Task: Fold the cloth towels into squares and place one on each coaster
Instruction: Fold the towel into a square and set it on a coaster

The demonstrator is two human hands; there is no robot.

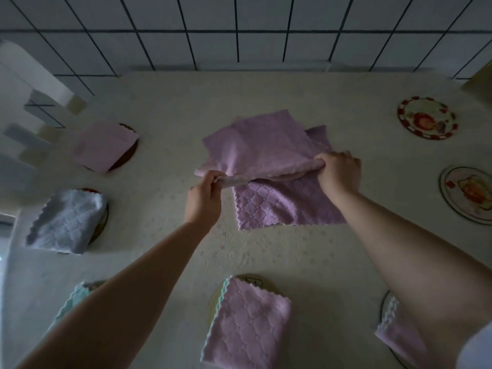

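Note:
In the middle of the table my left hand (204,198) and my right hand (338,171) each grip a near corner of a pink towel (255,145), its near edge lifted and stretched between them. Under it lies a flat purple towel (282,206). Folded towels sit on coasters: a pink one (102,145) at far left, a grey-blue one (66,222) at left, a teal-edged one (72,302) at near left, a pink one (247,326) near centre, and a pink one (396,334) at near right, partly behind my right arm.
Two round patterned coasters lie bare on the right: one far right (427,118), one at the right edge (468,194). A pale tablecloth (306,249) covers the table. A tiled wall (239,30) runs behind, with a white rack (32,107) at far left.

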